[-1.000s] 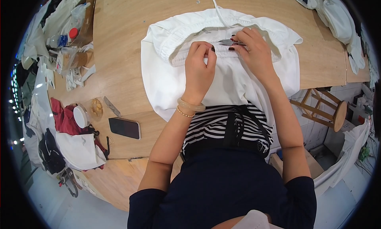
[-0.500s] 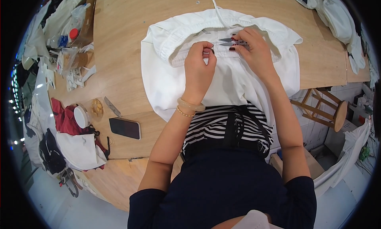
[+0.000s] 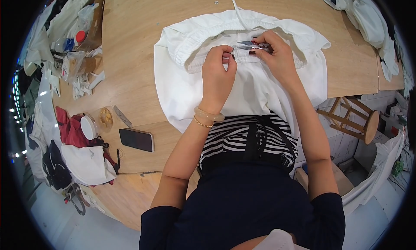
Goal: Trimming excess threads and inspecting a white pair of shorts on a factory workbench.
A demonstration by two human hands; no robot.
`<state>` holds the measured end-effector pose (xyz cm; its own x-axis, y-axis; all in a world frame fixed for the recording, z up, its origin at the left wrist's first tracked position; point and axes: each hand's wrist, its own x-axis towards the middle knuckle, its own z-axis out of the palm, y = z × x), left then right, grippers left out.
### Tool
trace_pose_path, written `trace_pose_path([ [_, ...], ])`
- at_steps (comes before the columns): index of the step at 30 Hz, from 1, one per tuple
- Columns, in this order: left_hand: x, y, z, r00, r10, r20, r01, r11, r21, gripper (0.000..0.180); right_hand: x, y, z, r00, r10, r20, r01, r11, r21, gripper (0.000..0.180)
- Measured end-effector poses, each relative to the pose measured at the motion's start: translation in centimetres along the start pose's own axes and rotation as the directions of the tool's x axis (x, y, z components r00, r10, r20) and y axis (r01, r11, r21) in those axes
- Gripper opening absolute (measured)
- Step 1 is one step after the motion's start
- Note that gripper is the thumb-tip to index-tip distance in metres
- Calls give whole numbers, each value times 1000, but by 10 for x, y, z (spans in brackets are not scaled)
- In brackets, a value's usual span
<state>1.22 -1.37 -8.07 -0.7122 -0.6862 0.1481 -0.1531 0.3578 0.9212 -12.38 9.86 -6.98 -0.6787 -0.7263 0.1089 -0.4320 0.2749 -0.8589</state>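
White garment [image 3: 182,96] is on the wooden table [image 3: 130,42], right in front of us, near part running down to our striped lap [image 3: 242,131]. Gathered waistband [image 3: 178,55] lies spread as an open ring, so its inner face is up and reachable without lifting. White cord [image 3: 236,8] runs from the far side of the ring toward the table's far edge; we can't tell where it ends.

Left hand [image 3: 218,72]: fingers curled to a pinch over the near band. Looks like steadying it, but cloth, thread or nothing between the tips: can't tell. Right hand [image 3: 277,55]: grasping small metal snips [image 3: 248,48], blades parted, tips aimed left at the other hand. That grip probably gives us short, controlled closing close to the fabric. Both wrists sit over the near part of the garment, which likely helps keep it from sliding.

Further left, the phone [image 3: 136,140] lies flat, apart from the cloth, so presumably out of the way. Just beyond it, a flat grey tool [image 3: 122,116] and a white-lidded jar [image 3: 89,128], beside red cloth [image 3: 71,131]. Far left, a cardboard box [image 3: 97,27] holds loose stuff. Right of the table, a wooden stool [image 3: 371,127], well clear of our elbow.
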Motion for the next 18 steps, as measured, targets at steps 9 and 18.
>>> trace_pose_path([
  [9, 0, -1, 1, 1000, 1, -1, -1, 1000, -6, 13, -4, 5, 5, 876, -480, -52, 418, 807, -417, 21],
  [18, 0, -2, 0, 1000, 0, 2, 0, 1000, -7, 13, -2, 9, 6, 874, -483, -53, 420, 805, -418, 20],
])
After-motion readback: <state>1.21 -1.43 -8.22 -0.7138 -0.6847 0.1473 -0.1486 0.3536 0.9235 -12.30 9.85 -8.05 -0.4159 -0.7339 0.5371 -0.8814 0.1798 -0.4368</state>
